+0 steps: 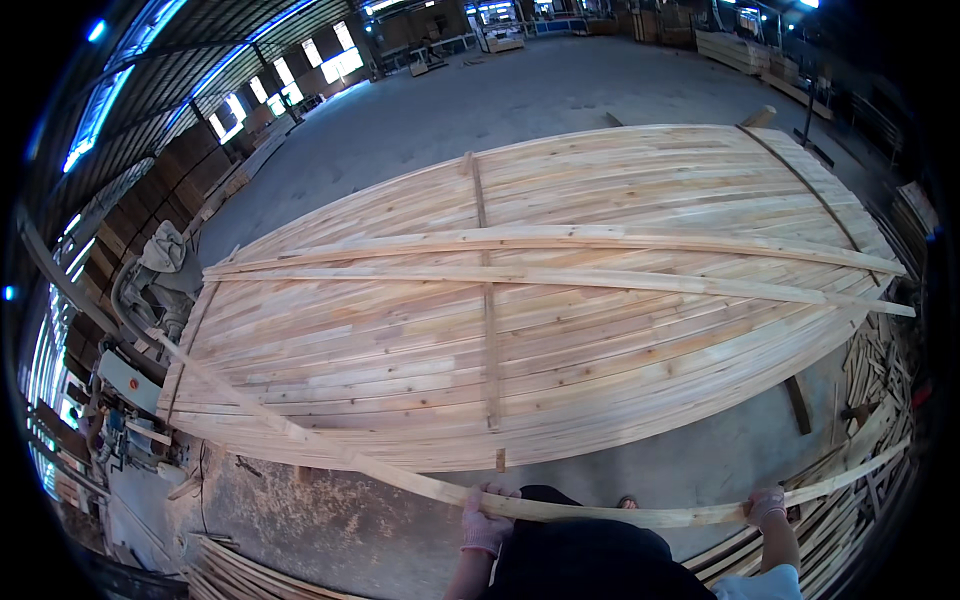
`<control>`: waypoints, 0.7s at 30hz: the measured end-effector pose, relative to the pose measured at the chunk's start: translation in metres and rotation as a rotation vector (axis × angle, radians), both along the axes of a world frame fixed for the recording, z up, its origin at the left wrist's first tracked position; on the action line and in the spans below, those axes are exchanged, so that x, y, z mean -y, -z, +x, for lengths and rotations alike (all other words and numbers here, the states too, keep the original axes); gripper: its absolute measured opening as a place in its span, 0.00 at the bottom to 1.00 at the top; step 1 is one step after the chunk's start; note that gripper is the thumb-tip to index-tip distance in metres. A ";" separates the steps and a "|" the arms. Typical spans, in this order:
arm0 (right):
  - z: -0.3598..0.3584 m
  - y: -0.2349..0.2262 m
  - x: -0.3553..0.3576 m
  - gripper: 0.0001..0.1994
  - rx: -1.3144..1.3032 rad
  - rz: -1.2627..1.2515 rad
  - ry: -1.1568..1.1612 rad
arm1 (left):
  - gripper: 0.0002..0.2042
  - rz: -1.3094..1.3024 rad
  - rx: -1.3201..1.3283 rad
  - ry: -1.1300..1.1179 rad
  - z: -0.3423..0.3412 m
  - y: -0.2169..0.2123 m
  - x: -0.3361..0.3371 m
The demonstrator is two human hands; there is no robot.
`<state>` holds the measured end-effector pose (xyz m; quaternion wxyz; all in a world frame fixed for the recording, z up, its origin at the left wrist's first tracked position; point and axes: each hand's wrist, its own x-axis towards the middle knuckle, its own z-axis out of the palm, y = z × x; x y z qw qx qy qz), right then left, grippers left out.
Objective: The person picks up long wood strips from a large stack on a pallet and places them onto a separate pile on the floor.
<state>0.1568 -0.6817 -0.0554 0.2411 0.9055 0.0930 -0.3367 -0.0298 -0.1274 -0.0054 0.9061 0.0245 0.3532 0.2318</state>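
Note:
A long, pale wooden strip [640,517] runs across in front of my body, its left end reaching over the near left corner of a big stack of boards. Toward the middle, my left hand [486,518] in a light glove is closed around it. Farther right, my right hand [766,506], also gloved, grips the same strip near its right part. Beyond lies the wide stack of planks [400,360], with two loose long strips [560,238] lying lengthwise over it. Thin crosswise slats [490,350] rest on the planks at the middle and both ends.
Piles of narrow wood strips [870,400] lie on the floor at the right, and more strips [250,575] at the lower left. Sawdust [330,510] covers the floor before the stack. A machine with a grey bag [165,255] stands at the left. Stacked lumber [735,50] sits far right.

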 end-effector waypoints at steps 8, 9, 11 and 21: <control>0.061 0.005 0.018 0.14 -0.067 0.006 -0.119 | 0.10 0.045 -0.140 -0.040 -0.006 0.010 0.050; 0.068 0.006 0.018 0.14 -0.074 -0.009 -0.143 | 0.10 0.065 -0.148 -0.033 -0.008 0.012 0.055; 0.079 0.006 0.019 0.14 -0.086 -0.042 -0.189 | 0.11 0.066 -0.165 -0.053 -0.007 0.014 0.065; 0.117 0.000 0.034 0.13 -0.055 -0.047 -0.257 | 0.14 -0.038 -0.021 -0.139 -0.008 0.043 0.097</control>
